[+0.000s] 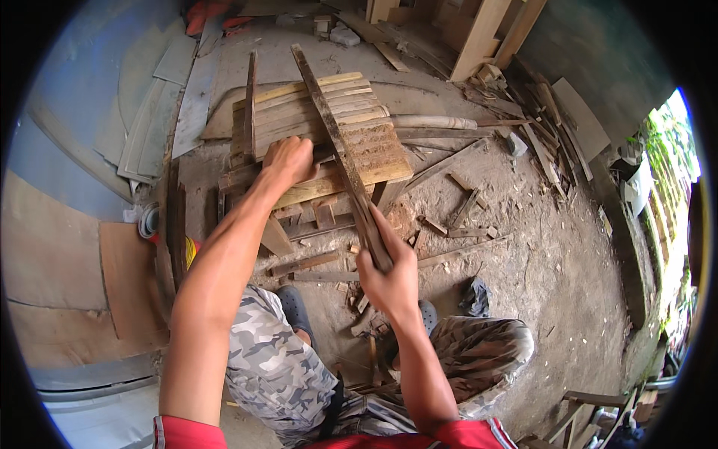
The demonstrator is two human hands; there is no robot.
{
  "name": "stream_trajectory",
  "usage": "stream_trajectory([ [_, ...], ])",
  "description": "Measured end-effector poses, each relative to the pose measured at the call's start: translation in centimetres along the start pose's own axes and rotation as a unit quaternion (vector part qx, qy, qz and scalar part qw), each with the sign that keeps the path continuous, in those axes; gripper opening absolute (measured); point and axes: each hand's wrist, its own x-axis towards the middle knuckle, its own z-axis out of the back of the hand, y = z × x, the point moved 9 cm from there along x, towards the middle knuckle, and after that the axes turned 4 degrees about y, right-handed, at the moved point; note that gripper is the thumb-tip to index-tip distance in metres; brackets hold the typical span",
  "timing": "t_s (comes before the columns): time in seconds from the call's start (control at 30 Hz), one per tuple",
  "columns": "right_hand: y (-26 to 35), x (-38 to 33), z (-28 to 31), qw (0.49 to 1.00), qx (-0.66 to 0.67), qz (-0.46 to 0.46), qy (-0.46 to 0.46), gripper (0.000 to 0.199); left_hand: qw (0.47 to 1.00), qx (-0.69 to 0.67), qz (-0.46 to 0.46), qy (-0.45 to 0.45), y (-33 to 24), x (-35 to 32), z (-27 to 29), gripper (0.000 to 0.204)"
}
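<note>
My right hand is wrapped round the near end of a long, narrow wooden strip. The strip slants away to the upper left, across a low wooden workbench with a rough, slatted top. My left hand is closed in a fist over the bench, just left of the strip. A dark edge shows beside its fingers, but what they hold is hidden. Left of that fist, a second thin wooden piece points away from me along the bench's left side.
Wood offcuts and shavings litter the floor right of the bench. Boards are heaped along the right wall, and sheets lean at the left. A wooden frame stands at the back. A dark crumpled bag lies by my right knee.
</note>
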Motion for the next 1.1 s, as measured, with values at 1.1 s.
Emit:
stream_trajectory([
  [1.1, -5.2, -21.1, 9.6, 0.996, 0.01, -0.044, -0.074, 0.066, 0.989, -0.071, -0.079, -0.104, -5.2, -2.8, 3.6, 0.037],
])
